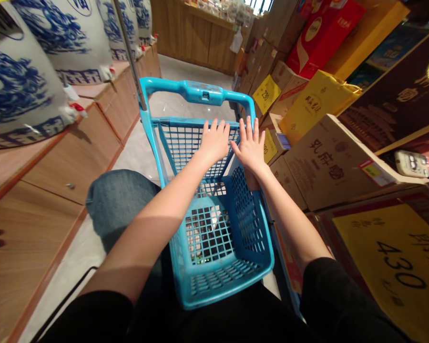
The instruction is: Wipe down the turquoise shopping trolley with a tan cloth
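Note:
A blue plastic shopping cart (pixel 206 94) with a lattice basket stands directly in front of me, its handle bar at the far side. My left hand (pixel 214 139) is over the back panel of the basket, fingers spread and pointing away, holding nothing. Beside it, my right hand (pixel 250 145) has its fingers stretched out near the cart's right frame, with nothing in it. Whether the palms touch the cart cannot be made out. Through the mesh of the basket floor, dark and light patches show.
Large blue-and-white jars (pixel 17 85) with red taps line a wooden cabinet (pixel 57 186) at left. Stacked cartons (pixel 321 162), a yellow bag (pixel 314 102), a red box (pixel 321 35) and yellow price signs (pixel 396 267) crowd the right. A wooden counter (pixel 196 35) stands at the back.

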The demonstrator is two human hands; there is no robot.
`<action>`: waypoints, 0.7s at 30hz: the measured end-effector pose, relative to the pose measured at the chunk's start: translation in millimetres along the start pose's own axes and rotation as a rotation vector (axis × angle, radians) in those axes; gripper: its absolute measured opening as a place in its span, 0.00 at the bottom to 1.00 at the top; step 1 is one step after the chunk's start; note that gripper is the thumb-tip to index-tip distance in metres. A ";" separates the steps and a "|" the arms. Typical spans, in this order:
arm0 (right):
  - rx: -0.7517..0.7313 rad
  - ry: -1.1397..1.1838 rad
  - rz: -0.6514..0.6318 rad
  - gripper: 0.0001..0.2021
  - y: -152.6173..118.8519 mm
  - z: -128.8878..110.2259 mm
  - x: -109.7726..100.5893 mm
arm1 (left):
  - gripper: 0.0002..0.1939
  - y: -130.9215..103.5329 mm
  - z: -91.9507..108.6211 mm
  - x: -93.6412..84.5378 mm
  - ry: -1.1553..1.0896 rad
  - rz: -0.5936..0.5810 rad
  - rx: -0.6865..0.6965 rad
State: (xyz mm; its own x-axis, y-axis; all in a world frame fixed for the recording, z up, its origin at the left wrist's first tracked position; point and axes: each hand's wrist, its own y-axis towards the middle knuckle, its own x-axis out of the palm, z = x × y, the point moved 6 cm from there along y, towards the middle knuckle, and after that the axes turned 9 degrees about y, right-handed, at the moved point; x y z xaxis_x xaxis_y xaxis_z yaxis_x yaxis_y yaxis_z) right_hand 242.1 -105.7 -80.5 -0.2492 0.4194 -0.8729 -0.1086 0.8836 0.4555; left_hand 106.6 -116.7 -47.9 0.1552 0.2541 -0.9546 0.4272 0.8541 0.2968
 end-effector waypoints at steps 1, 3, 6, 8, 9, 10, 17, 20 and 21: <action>-0.013 -0.003 -0.013 0.40 -2.6 -2.8 -0.4 | 0.35 0.1 0.2 -0.1 -0.003 -0.001 0.001; -0.026 -0.004 -0.022 0.40 -0.1 -4.0 -0.4 | 0.35 0.1 0.3 -0.7 -0.006 -0.001 0.000; -0.051 -0.009 -0.016 0.39 19.5 -0.6 1.4 | 0.35 -0.4 0.1 -1.7 -0.001 -0.001 -0.011; -0.076 -0.018 -0.010 0.39 37.6 2.0 2.1 | 0.35 -0.5 0.2 -2.1 0.008 -0.007 -0.012; -0.091 -0.024 -0.009 0.39 46.5 2.8 2.1 | 0.36 -0.4 0.3 -2.3 0.011 -0.009 -0.011; -0.109 -0.029 -0.012 0.39 54.8 3.2 2.1 | 0.36 -0.1 0.4 -2.5 0.014 -0.009 -0.010; -0.150 0.100 0.106 0.31 81.5 13.7 -6.4 | 0.36 1.2 -1.1 -3.0 0.030 -0.029 -0.029; -0.023 0.262 0.315 0.27 75.6 33.6 -15.3 | 0.36 0.9 -0.3 -0.5 0.036 -0.031 -0.017; 0.022 0.316 0.354 0.26 73.1 39.7 -15.9 | 0.37 1.0 0.3 1.3 0.038 -0.037 -0.005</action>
State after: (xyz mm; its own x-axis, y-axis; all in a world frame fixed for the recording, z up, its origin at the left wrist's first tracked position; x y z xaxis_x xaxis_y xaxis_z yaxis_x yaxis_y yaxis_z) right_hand 276.3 -39.4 -40.2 -0.5481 0.6144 -0.5675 0.0554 0.7037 0.7084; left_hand 107.4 -115.7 -48.9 0.1053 0.2393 -0.9652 0.4275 0.8655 0.2612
